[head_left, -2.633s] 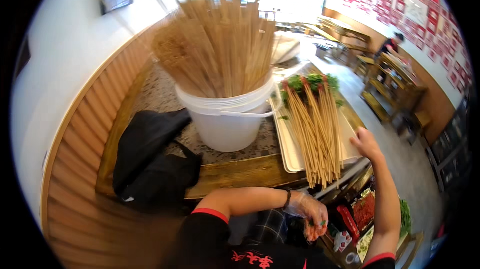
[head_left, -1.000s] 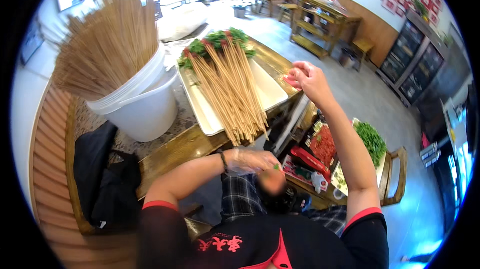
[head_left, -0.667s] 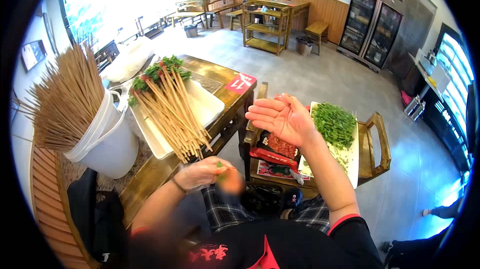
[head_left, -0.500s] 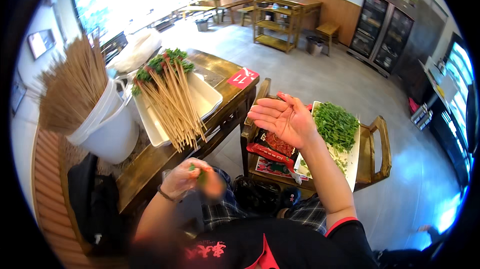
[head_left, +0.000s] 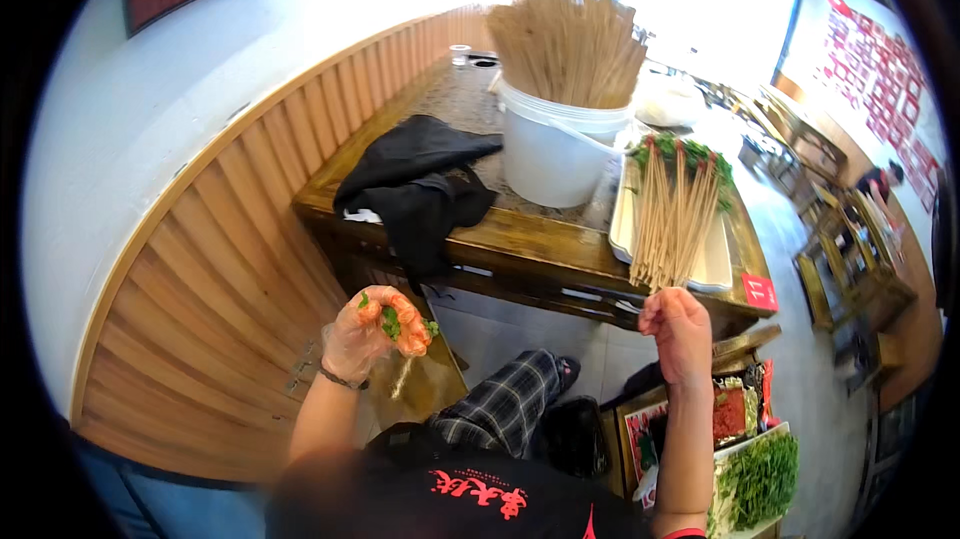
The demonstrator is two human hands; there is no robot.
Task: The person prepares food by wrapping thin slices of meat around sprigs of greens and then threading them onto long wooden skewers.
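My left hand (head_left: pixel 385 327), in a clear glove smeared red at the fingertips, is curled around a small bunch of leafy green herb (head_left: pixel 390 321). My bare right hand (head_left: pixel 676 331) has its fingers curled into a pinch just below the handle ends of the bamboo skewers (head_left: pixel 668 229). Whatever it may hold is hidden. Those skewers lie in a cream tray (head_left: pixel 713 264), their far ends threaded with greens and red bits. Beside the tray stands a white bucket (head_left: pixel 552 154) packed with bare sticks (head_left: pixel 570 44).
A black cloth (head_left: pixel 420 184) hangs over the wooden table's edge (head_left: pixel 520 239). At lower right, a chair carries red minced filling (head_left: pixel 731 411) and a white tray of chopped greens (head_left: pixel 757 484). A black bin (head_left: pixel 575 436) is by my legs. Farther back, a person (head_left: pixel 880 182) is near other tables.
My view has swung left toward the table and wall. The right hand, earlier open with its palm up, is now curled near the skewers. The left hand keeps the herb.
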